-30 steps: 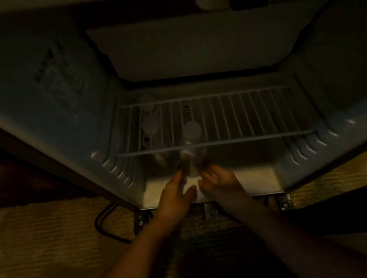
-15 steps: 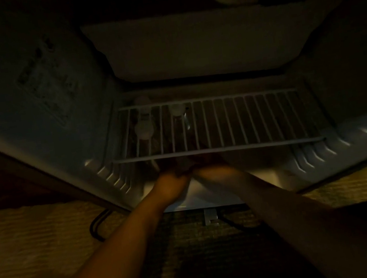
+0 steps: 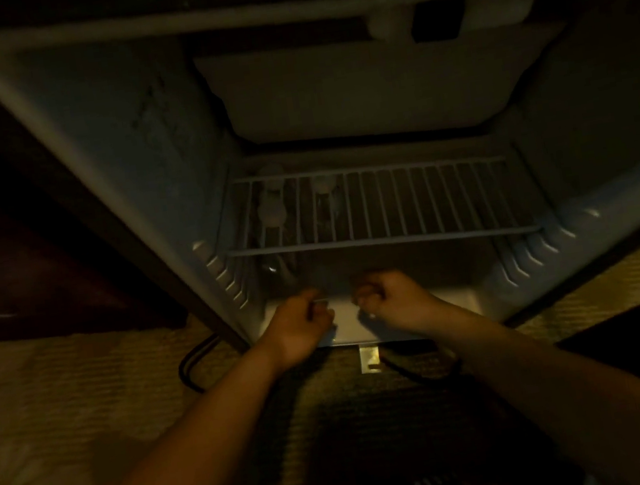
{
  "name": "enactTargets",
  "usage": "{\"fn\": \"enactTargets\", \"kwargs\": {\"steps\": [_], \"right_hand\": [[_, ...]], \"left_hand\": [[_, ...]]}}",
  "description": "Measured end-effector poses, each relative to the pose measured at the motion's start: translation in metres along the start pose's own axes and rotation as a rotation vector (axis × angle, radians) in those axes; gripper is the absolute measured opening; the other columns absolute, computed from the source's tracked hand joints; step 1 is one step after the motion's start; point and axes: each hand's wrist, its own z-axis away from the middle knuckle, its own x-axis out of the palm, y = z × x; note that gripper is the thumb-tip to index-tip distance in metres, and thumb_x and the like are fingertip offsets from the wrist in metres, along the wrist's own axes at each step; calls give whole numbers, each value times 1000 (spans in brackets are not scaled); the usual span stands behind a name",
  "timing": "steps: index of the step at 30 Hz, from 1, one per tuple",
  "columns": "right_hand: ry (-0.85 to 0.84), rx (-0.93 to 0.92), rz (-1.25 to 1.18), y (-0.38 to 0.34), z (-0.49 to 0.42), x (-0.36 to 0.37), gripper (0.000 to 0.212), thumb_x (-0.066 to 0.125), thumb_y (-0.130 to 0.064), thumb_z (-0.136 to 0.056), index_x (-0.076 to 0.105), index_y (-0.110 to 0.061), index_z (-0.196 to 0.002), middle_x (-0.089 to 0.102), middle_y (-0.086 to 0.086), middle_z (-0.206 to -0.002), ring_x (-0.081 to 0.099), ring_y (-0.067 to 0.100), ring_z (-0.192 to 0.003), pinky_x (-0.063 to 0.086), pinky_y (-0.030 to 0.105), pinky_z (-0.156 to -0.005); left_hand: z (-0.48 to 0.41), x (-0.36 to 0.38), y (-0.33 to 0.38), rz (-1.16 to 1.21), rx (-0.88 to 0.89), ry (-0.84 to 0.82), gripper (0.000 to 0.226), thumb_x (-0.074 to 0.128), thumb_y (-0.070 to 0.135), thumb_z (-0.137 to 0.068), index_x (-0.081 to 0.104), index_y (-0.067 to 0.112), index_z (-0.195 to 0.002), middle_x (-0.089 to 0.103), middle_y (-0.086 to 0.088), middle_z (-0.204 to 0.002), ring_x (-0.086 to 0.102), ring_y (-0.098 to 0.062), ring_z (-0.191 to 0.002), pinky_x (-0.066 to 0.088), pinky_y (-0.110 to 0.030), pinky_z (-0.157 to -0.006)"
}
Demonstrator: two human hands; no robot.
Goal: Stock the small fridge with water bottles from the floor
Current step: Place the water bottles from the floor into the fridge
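Observation:
The small fridge (image 3: 121, 147) stands open in dim light. A white wire shelf (image 3: 428, 201) spans its lower part. Three water bottles stand under the shelf at the left, their pale caps showing through the wires: one in front (image 3: 273, 212), one behind it (image 3: 272, 181) and one to their right (image 3: 322, 184). My left hand (image 3: 303, 323) and my right hand (image 3: 391, 300) hover side by side over the front lip of the fridge floor. The fingers of both are curled in and hold nothing. Neither hand touches a bottle.
A pale freezer flap (image 3: 369, 85) hangs above the shelf. The right part of the fridge floor (image 3: 417, 265) under the shelf holds nothing. On the carpet (image 3: 64, 405) lie a black cable (image 3: 188, 370) and a metal bracket (image 3: 369, 359). A dark wooden cabinet (image 3: 20, 245) stands at the left.
Both hands held a bottle at the fridge front, pushed it in under the shelf, let go and drew back to the front lip. The view has pulled back.

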Motion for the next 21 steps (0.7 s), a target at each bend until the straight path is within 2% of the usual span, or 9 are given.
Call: {"fn": "enactTargets", "kwargs": {"steps": [2,3,5,10,12,14,18,21], "right_hand": [[-33,-13,41,-5,14,-3,31,47,-12,-94,54,-11,-124,62,12,-120,59,28,-113,46,42,-101],[-46,-26,72,-8,22,-5,31,49,-14,-93,54,-13,-124,62,10,-119,59,25,-112,46,42,-101],[-72,-64,141,-17,41,-8,31,52,-16,-92,55,-16,-123,65,6,-113,60,19,-106,46,39,-100],[-85,-213,301,-55,94,-11,29,54,-16,-91,58,-12,-120,65,4,-96,61,13,-89,49,28,-90],[-89,-271,343,-76,115,-13,30,55,-15,-91,57,-9,-121,68,10,-99,63,15,-88,48,26,-86],[-115,-339,409,-102,141,-13,31,55,-15,-92,57,-7,-121,69,15,-104,65,19,-91,49,30,-89],[-181,-462,564,-159,192,-12,29,54,-12,-92,58,-4,-119,68,15,-106,64,22,-93,48,35,-91],[-224,-555,571,-200,232,-3,28,53,-10,-92,57,-5,-119,65,11,-103,63,18,-89,49,33,-89]], "left_hand": [[17,-1,0,-34,-6,2,36,51,18,-92,49,11,-128,63,-9,-116,60,-20,-107,46,-35,-100],[26,-3,2,-73,-1,6,37,51,20,-92,50,12,-128,62,-8,-119,59,-20,-110,44,-32,-101],[46,-8,6,-154,26,24,34,51,21,-93,53,11,-125,60,-8,-120,57,-19,-112,42,-24,-95],[106,-37,18,-196,112,139,33,52,20,-92,57,7,-122,63,-12,-120,59,-21,-111,44,-31,-97],[129,-51,22,-227,149,166,30,53,19,-92,60,6,-118,65,-13,-115,61,-21,-104,46,-28,-92],[163,-68,28,-258,190,207,26,54,17,-91,62,6,-113,67,-12,-111,62,-18,-99,45,-23,-86],[232,-97,36,-282,220,290,29,54,18,-91,60,9,-118,65,-9,-115,60,-17,-107,46,-27,-91],[287,-115,33,-345,236,348,33,54,21,-92,57,11,-123,63,-7,-120,58,-14,-109,44,-23,-89]]}}
